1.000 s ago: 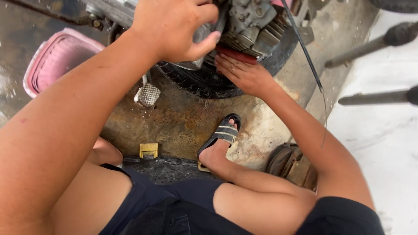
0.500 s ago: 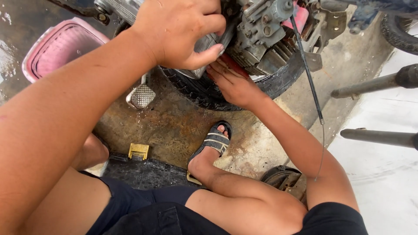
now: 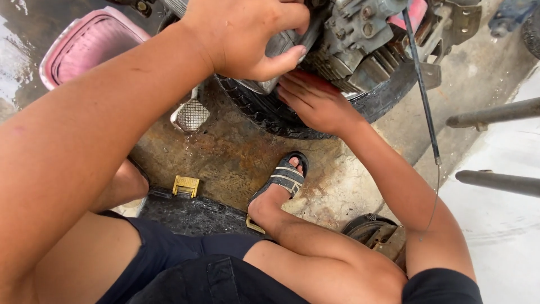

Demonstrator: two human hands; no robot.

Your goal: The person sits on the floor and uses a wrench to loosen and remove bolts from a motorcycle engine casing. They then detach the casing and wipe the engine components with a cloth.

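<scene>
A grey metal engine (image 3: 360, 34) with a red part rests on a black tyre (image 3: 281, 115) on the stained concrete floor. My left hand (image 3: 247, 34) is wrapped around a grey metal part at the engine's near side, thumb underneath. My right hand (image 3: 315, 101) presses flat against the underside of the engine just above the tyre, fingers pointing left; whether it holds anything is hidden. A thin black cable (image 3: 421, 95) hangs down from the engine past my right forearm.
A pink plastic basket (image 3: 84, 48) stands at the upper left on wet floor. A small metal mesh piece (image 3: 191, 115) and a yellow clip (image 3: 185, 184) lie near my sandalled foot (image 3: 284, 177). Two grey metal bars (image 3: 495, 112) stick in from the right.
The view has shifted and drawn closer, so the engine and tyre sit higher and larger. Both hands stay on the engine; my right hand has slid a little further under it.
</scene>
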